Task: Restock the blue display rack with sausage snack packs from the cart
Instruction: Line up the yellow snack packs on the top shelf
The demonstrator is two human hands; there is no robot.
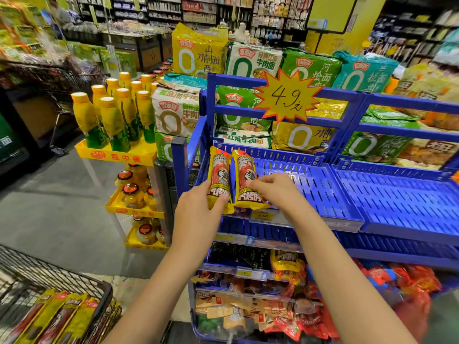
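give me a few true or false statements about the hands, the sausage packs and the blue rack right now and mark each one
1. Two sausage packs lie side by side at the left end of the blue tray. True.
2. The left hand holds the left sausage pack by its lower end. True.
3. The right hand hangs idle away from the rack. False: its fingers are on the right sausage pack, near its lower end.
4. The tray to the right of the two packs is full of packs. False: that stretch of slotted blue tray is bare.
5. The star-shaped price sign reads 4.9. True.
6. The cart at lower left is empty. False: more sausage packs lie in it.
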